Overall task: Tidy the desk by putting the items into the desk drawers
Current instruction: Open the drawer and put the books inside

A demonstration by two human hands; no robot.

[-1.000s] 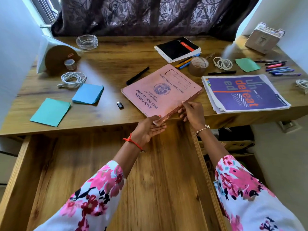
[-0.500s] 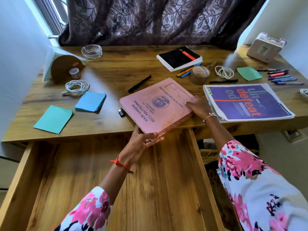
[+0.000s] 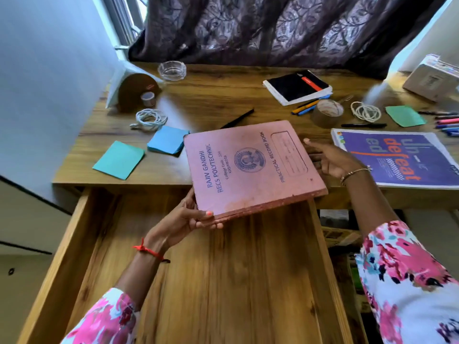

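Observation:
A pink record book point(image 3: 250, 165) is lifted and tilted above the desk's front edge, partly over the open wooden drawer point(image 3: 223, 281). My left hand point(image 3: 183, 219) grips the book's near left corner, thumb on the cover and fingers underneath. My right hand point(image 3: 332, 157) is at the book's right edge with its thumb and fingers stretched out; the fingertips are hidden behind the book. The drawer's bottom is bare wood.
On the desk point(image 3: 218, 100) lie a purple magazine point(image 3: 402, 157), black notebook point(image 3: 298, 86), tape roll point(image 3: 327, 112), white cables point(image 3: 149, 117), blue sticky notes point(image 3: 167, 140), teal paper point(image 3: 119, 160), black pen point(image 3: 237, 119), several markers point(image 3: 447, 122) and a glass ashtray point(image 3: 172, 70).
The book has been raised off the desk and turned, its near end now over the drawer. My right hand has slid from the front edge to the right side.

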